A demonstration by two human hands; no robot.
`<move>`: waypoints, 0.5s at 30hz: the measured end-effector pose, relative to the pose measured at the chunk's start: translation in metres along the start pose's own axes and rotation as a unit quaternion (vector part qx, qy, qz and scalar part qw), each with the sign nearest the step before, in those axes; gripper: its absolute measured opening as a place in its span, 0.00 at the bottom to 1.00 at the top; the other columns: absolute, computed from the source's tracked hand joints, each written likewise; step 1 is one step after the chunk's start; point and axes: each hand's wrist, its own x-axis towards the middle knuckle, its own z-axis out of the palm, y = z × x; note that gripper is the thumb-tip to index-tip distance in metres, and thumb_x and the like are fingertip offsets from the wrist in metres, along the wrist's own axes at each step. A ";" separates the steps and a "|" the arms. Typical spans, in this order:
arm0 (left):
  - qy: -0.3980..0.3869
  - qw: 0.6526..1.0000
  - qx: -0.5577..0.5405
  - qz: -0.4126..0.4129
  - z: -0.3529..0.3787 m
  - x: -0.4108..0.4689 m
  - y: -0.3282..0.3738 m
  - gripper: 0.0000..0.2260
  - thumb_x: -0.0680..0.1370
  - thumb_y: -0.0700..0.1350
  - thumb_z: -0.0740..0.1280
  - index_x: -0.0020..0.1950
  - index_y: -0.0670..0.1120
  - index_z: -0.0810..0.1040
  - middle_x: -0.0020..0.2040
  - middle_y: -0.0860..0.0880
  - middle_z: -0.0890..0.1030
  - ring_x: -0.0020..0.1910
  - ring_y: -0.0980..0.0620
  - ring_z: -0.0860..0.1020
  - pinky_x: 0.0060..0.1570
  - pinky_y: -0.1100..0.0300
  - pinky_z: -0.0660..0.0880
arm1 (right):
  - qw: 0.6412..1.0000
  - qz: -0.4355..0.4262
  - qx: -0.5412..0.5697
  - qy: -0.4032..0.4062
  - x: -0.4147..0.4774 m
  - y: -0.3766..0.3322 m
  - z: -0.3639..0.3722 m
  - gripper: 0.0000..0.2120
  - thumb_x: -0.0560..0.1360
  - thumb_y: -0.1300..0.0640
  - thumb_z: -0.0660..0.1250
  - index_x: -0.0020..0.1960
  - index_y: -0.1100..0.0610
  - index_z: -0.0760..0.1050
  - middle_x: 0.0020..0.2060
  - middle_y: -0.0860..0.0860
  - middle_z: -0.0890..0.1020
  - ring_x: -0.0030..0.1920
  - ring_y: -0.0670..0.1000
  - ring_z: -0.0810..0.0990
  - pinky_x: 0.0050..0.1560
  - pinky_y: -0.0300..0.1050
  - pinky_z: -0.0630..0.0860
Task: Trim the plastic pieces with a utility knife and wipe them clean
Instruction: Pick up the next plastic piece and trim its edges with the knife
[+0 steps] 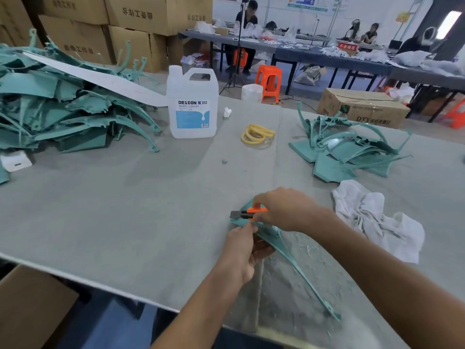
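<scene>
A teal plastic piece lies on the grey table near its front edge, its long curved arm running toward me. My left hand grips the piece at its wide end. My right hand holds an orange utility knife, blade pointing left, over that same end. A crumpled white cloth lies to the right of my hands.
A big heap of teal pieces fills the far left, and a smaller pile sits at the right. A clear jug labelled DEXCON and yellow rings stand mid-table. Cardboard boxes line the back; people sit at distant tables.
</scene>
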 end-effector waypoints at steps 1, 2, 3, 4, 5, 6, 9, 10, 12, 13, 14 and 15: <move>-0.002 1.000 -0.003 -0.002 0.000 0.000 0.000 0.11 0.84 0.38 0.58 0.57 0.38 0.79 0.38 0.43 0.84 0.33 0.49 0.84 0.29 0.58 0.79 | 1.000 -0.002 -0.002 -0.003 0.000 0.000 0.000 0.12 0.79 0.39 0.65 0.56 0.44 0.76 0.41 0.45 0.75 0.44 0.52 0.76 0.35 0.44 0.64; -0.003 1.000 -0.006 -0.003 0.000 0.000 0.000 0.11 0.84 0.38 0.58 0.58 0.38 0.79 0.40 0.41 0.84 0.34 0.48 0.84 0.29 0.58 0.79 | 1.000 -0.003 -0.008 -0.004 0.001 0.000 0.000 0.12 0.79 0.39 0.65 0.56 0.45 0.76 0.41 0.46 0.76 0.44 0.52 0.76 0.35 0.44 0.65; -0.003 1.000 -0.009 -0.003 0.000 0.000 0.001 0.11 0.84 0.38 0.58 0.58 0.38 0.78 0.42 0.41 0.85 0.35 0.47 0.84 0.29 0.58 0.79 | 1.000 -0.003 -0.017 -0.005 0.002 -0.001 -0.001 0.12 0.79 0.39 0.65 0.56 0.45 0.76 0.42 0.46 0.77 0.44 0.52 0.77 0.35 0.45 0.66; -0.003 1.000 -0.012 -0.003 0.000 0.000 0.001 0.10 0.84 0.37 0.58 0.58 0.38 0.78 0.42 0.41 0.85 0.35 0.47 0.85 0.29 0.58 0.79 | 1.000 0.000 -0.028 -0.005 0.003 -0.001 -0.001 0.12 0.79 0.39 0.65 0.57 0.46 0.76 0.42 0.47 0.77 0.45 0.53 0.77 0.36 0.46 0.67; -0.004 1.000 -0.015 -0.003 -0.001 0.000 0.001 0.10 0.84 0.37 0.58 0.58 0.39 0.78 0.41 0.41 0.85 0.35 0.47 0.85 0.29 0.58 0.79 | 0.999 0.006 -0.039 -0.006 0.004 0.000 -0.002 0.12 0.80 0.39 0.64 0.57 0.46 0.75 0.42 0.48 0.77 0.45 0.54 0.77 0.38 0.47 0.67; -0.008 1.000 -0.014 -0.003 -0.001 0.000 0.001 0.10 0.84 0.37 0.58 0.58 0.39 0.78 0.40 0.42 0.86 0.35 0.47 0.85 0.29 0.58 0.79 | 0.999 0.014 -0.047 -0.005 0.005 0.002 -0.003 0.12 0.80 0.40 0.64 0.57 0.46 0.75 0.42 0.48 0.76 0.45 0.54 0.76 0.39 0.47 0.68; -0.019 1.000 0.002 -0.006 -0.003 0.000 -0.001 0.11 0.82 0.35 0.57 0.58 0.37 0.78 0.43 0.39 0.86 0.38 0.45 0.85 0.32 0.55 0.81 | 0.997 0.050 -0.057 0.000 0.007 0.018 -0.012 0.11 0.81 0.42 0.64 0.57 0.48 0.76 0.45 0.50 0.78 0.46 0.55 0.77 0.41 0.48 0.69; -0.019 1.000 0.008 -0.006 -0.003 0.000 -0.002 0.11 0.82 0.35 0.58 0.58 0.36 0.77 0.44 0.39 0.86 0.39 0.45 0.85 0.33 0.54 0.81 | 0.996 0.065 -0.066 0.003 0.008 0.026 -0.016 0.11 0.81 0.43 0.64 0.56 0.49 0.76 0.46 0.51 0.79 0.47 0.56 0.77 0.42 0.48 0.70; -0.017 1.000 0.016 -0.004 -0.004 0.001 -0.003 0.10 0.81 0.34 0.58 0.57 0.36 0.77 0.43 0.38 0.85 0.39 0.44 0.85 0.34 0.53 0.82 | 0.990 0.102 -0.101 0.008 0.009 0.042 -0.024 0.09 0.81 0.47 0.64 0.56 0.51 0.76 0.49 0.53 0.80 0.47 0.57 0.77 0.44 0.49 0.73; -0.017 1.000 0.016 -0.005 -0.004 0.001 -0.004 0.09 0.81 0.34 0.58 0.57 0.35 0.77 0.45 0.37 0.85 0.40 0.44 0.85 0.34 0.52 0.82 | 0.986 0.120 -0.119 0.006 0.009 0.048 -0.028 0.08 0.82 0.49 0.63 0.55 0.52 0.76 0.49 0.54 0.80 0.47 0.58 0.77 0.45 0.50 0.74; -0.017 1.000 0.015 -0.007 -0.004 0.002 -0.004 0.09 0.81 0.34 0.58 0.57 0.36 0.77 0.47 0.36 0.85 0.41 0.43 0.85 0.35 0.52 0.82 | 0.982 0.132 -0.133 0.001 0.009 0.052 -0.031 0.08 0.82 0.50 0.63 0.55 0.53 0.76 0.49 0.55 0.80 0.47 0.58 0.77 0.45 0.50 0.74; -0.018 1.000 0.015 -0.009 -0.005 0.002 -0.004 0.09 0.82 0.35 0.58 0.57 0.36 0.77 0.48 0.36 0.85 0.41 0.43 0.85 0.36 0.51 0.82 | 0.980 0.135 -0.145 0.000 0.009 0.054 -0.034 0.07 0.82 0.51 0.62 0.55 0.53 0.76 0.48 0.55 0.79 0.46 0.58 0.77 0.44 0.49 0.73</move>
